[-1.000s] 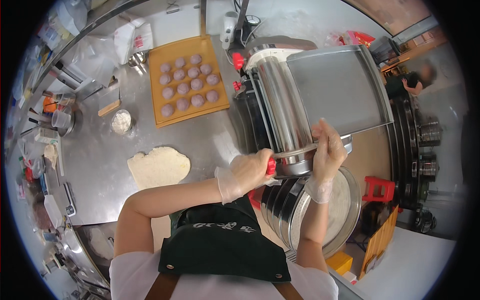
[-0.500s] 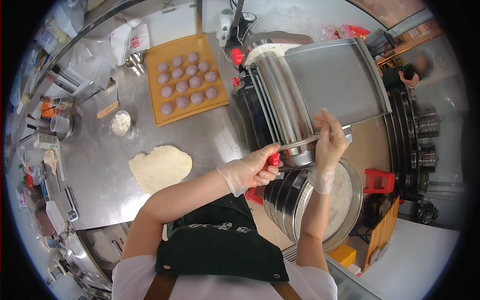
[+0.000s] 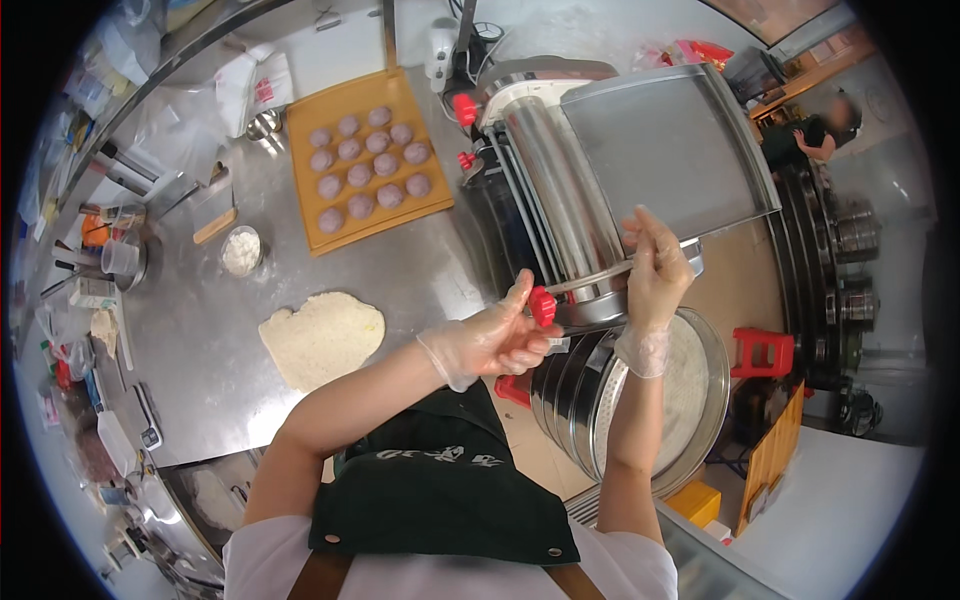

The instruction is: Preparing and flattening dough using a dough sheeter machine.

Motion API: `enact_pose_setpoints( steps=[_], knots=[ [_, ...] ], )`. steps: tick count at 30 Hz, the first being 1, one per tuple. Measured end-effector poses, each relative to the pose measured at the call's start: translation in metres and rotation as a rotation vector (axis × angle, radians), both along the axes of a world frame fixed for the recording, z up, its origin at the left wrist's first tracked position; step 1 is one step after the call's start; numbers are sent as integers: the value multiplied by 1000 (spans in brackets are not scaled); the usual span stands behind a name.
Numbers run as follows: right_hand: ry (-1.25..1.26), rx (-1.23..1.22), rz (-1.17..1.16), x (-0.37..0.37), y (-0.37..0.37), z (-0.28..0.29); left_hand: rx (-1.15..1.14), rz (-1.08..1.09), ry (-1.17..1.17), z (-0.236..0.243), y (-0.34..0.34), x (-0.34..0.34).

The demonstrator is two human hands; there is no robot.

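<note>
My gloved left hand (image 3: 497, 335) is open beside the red knob (image 3: 543, 306) at the near end of the steel roller machine (image 3: 553, 190), thumb raised and fingers loosely bent. My gloved right hand (image 3: 652, 268) is at the machine's near right end, its fingers apart and lightly bent by the roller and the flat steel plate (image 3: 665, 145). A pale, irregular sheet of dough (image 3: 320, 340) lies on the steel table (image 3: 200, 350), left of my left hand.
An orange tray (image 3: 430, 195) holds several lilac dough balls behind the dough sheet, near a white powder cup (image 3: 241, 252). Stacked round steel sieves (image 3: 580, 400) and a red stool (image 3: 763, 352) stand below right. Tools crowd the left edge; a person (image 3: 810, 140) is at far right.
My left hand has loosened from the red knob, its thumb lifting away and fingers uncurling. My right hand has shifted slightly upward in the picture, along with the surroundings.
</note>
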State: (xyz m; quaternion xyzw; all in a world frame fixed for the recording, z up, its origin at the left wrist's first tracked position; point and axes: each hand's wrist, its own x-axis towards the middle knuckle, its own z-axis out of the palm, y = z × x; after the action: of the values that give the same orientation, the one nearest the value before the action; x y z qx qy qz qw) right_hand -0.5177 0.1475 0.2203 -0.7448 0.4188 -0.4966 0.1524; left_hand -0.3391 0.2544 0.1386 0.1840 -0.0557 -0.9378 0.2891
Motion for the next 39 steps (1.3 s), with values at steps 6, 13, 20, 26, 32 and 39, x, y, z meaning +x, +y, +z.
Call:
enact_pose_setpoints(
  steps=[6,13,20,26,32,39],
  knots=[
    [-4,9,-5,0,1,0,69,136,-149,11,-12,-19],
    [10,27,-11,2,2,1,-1069,329,-1118,-2,-1,-13],
    [18,35,-30,2,1,1,-759,58,-496,8,-1,4],
    [3,22,-19,2,0,-1,-602,152,-585,11,-6,-13],
    [19,51,-24,4,2,2,-1549,460,-1708,10,-10,-9],
    [46,41,-44,1,3,1,-1635,487,-1988,14,0,-5]
  ],
)
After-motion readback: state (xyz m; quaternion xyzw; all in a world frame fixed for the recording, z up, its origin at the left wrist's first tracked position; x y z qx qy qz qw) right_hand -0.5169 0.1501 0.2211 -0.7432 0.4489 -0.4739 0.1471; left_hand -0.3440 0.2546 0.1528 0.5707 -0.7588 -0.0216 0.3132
